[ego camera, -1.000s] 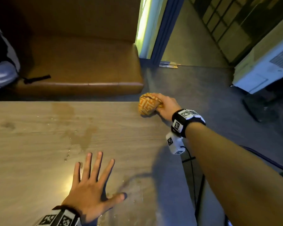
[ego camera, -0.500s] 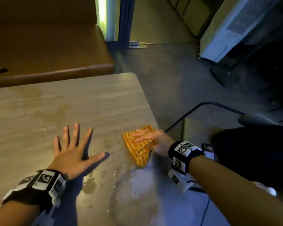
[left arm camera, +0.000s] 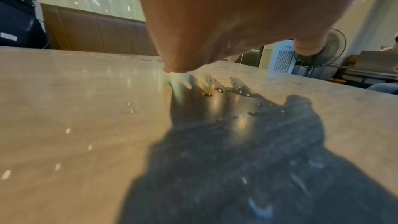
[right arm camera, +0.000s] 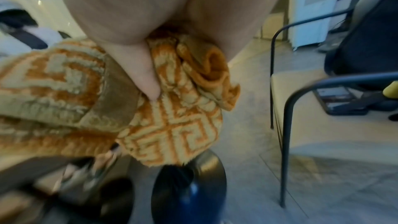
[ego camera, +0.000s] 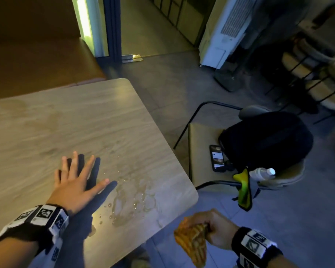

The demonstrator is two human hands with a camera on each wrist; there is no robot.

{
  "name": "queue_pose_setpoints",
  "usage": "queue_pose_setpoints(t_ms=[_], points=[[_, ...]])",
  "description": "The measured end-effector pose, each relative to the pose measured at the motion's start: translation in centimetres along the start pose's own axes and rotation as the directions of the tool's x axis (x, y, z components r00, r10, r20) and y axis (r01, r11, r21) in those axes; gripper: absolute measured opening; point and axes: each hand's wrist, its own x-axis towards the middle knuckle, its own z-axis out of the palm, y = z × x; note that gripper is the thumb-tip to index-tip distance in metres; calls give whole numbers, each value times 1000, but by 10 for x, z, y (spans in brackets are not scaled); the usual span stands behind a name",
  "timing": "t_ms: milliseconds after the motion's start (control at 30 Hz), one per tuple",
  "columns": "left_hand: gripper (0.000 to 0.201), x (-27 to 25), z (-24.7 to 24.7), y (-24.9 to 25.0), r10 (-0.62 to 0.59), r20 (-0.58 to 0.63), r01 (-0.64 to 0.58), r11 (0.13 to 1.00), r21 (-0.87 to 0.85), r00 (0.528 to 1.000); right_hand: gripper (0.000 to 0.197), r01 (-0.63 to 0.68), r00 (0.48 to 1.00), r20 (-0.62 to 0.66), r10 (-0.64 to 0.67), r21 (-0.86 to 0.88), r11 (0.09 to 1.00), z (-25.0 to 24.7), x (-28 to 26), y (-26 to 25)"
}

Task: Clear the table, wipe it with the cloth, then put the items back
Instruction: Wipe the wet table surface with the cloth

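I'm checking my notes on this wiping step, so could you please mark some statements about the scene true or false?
1. The right hand grips the cloth beyond the table's edge. True.
2. The left hand is clenched into a fist. False: it lies flat, fingers spread, on the table.
3. The tabletop is fully dry. False: water droplets remain near its corner.
4. A phone lies on the chair beside a dark bag. True.
5. The plastic bottle stands on the table. False: it lies by the bag on the chair.
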Motion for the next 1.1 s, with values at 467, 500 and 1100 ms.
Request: queue_pose_setpoints(t_ms=[467, 500, 1100], points=[[116, 38, -32, 5, -161, 314, 169, 986, 0, 936, 56, 98, 868, -461, -183, -201, 975, -205, 374, -103], [117, 39, -33, 7, -172, 323, 177, 984, 16, 930, 57, 98, 876, -440, -197, -238, 966, -209, 395, -102], [117, 28, -17, -3, -103, 137, 100, 995, 29, 985, 82, 119, 982, -104, -157, -302, 946, -68, 176, 9]])
